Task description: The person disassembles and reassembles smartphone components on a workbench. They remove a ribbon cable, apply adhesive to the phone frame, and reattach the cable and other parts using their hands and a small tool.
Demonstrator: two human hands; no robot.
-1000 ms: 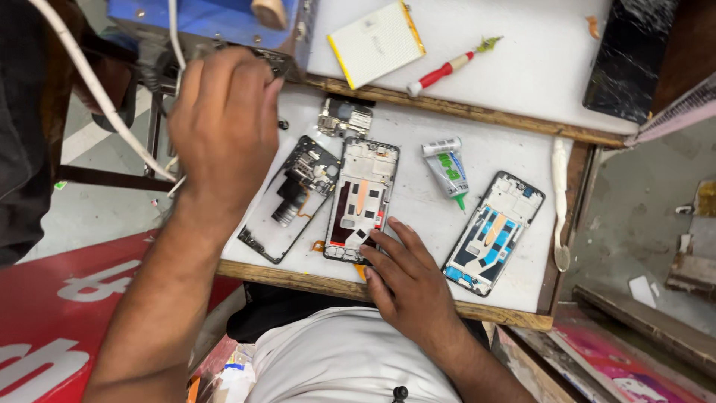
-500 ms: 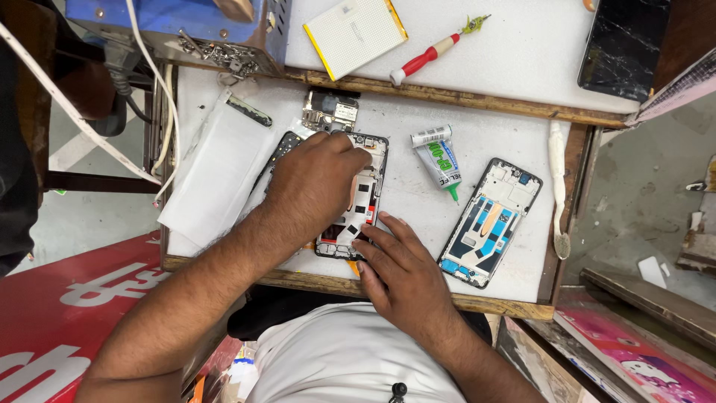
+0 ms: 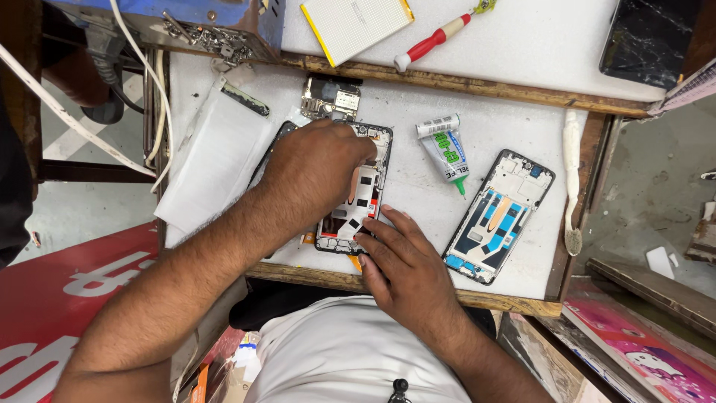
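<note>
An open phone (image 3: 356, 218) with its back off lies on the white bench top (image 3: 418, 194), inner parts showing. My left hand (image 3: 313, 168) lies over its upper half, fingers curled down onto the top end. My right hand (image 3: 403, 269) braces the phone's lower end with spread fingertips. A second dark phone part (image 3: 277, 138) is mostly hidden under my left hand. A small metal board (image 3: 330, 97) sits just beyond the phone.
Another open phone frame (image 3: 500, 216) lies to the right, past a glue tube (image 3: 446, 153). A white brush (image 3: 571, 186) lies at the right edge. On the far shelf are a red-handled screwdriver (image 3: 432, 45), a flat yellow-edged pack (image 3: 356, 22) and a dark panel (image 3: 649, 41). White sheet (image 3: 216, 164) at left.
My left hand came down from the upper left and settled on the top of the open phone. My right hand stayed at the phone's lower end.
</note>
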